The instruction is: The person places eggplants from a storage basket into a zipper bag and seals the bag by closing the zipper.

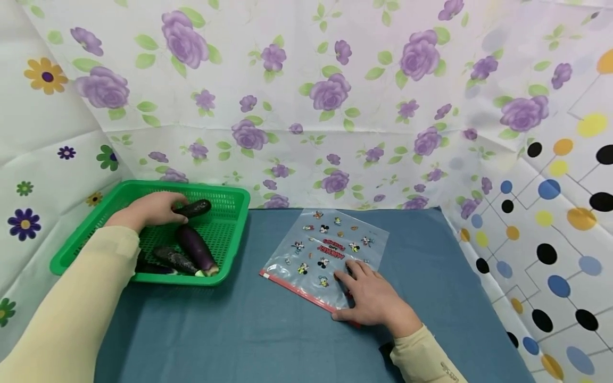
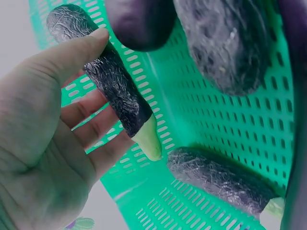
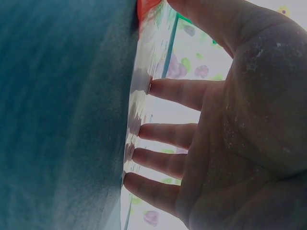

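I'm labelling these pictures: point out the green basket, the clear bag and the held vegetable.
Green basket (image 1: 239, 229), head view: right rim.
Clear bag (image 1: 322, 261), head view: printed middle.
Held vegetable (image 2: 120, 90), left wrist view: middle of dark skin.

In my left hand (image 1: 154, 209), the long, wrinkled vegetable (image 2: 120, 91) is blackish with a pale green tip. The perforated plastic basket (image 1: 191, 186) is bright green; the smooth, plump eggplant (image 1: 196, 247), deep purple. The clear, flat plastic bag (image 1: 313, 266) wears multicoloured cartoon figures, red lettering and a red edge strip (image 1: 297, 290). The cloth tabletop (image 1: 239, 330) is plain blue-grey (my sleeves (image 1: 72, 308) are pale cream-yellow). A white fabric backdrop (image 1: 297, 106) shows purple roses with green leaves; the white dotted sheet (image 1: 517, 276) mixes black, blue, yellow and orange.
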The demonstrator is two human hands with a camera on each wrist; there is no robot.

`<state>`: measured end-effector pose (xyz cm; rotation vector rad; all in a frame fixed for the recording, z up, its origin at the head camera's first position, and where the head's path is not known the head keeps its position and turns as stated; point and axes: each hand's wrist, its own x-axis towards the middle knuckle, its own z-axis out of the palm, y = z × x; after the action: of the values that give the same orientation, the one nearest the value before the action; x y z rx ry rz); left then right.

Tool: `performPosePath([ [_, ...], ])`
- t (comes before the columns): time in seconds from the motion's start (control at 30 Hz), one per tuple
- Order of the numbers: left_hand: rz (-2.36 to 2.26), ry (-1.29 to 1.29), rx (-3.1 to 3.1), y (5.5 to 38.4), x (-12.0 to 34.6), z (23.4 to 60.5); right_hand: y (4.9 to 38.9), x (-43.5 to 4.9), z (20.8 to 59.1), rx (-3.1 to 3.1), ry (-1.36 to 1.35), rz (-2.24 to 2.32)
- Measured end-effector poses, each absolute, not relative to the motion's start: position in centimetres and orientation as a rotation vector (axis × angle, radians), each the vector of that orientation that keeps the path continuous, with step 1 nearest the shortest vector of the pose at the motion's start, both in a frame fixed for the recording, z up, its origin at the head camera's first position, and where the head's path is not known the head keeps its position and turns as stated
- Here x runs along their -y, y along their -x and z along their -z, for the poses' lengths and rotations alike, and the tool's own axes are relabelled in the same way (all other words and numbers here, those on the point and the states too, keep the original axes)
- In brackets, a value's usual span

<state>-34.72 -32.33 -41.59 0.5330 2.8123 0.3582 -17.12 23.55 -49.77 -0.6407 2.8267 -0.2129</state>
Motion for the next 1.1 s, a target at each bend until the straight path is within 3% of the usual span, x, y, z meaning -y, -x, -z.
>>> performPosePath([
  [1.1, -0.682, -0.490, -2.862, 33.0, 30.4, 39.2, 17.1, -23.5, 49.8, -2.827, 0.635, 0.218],
])
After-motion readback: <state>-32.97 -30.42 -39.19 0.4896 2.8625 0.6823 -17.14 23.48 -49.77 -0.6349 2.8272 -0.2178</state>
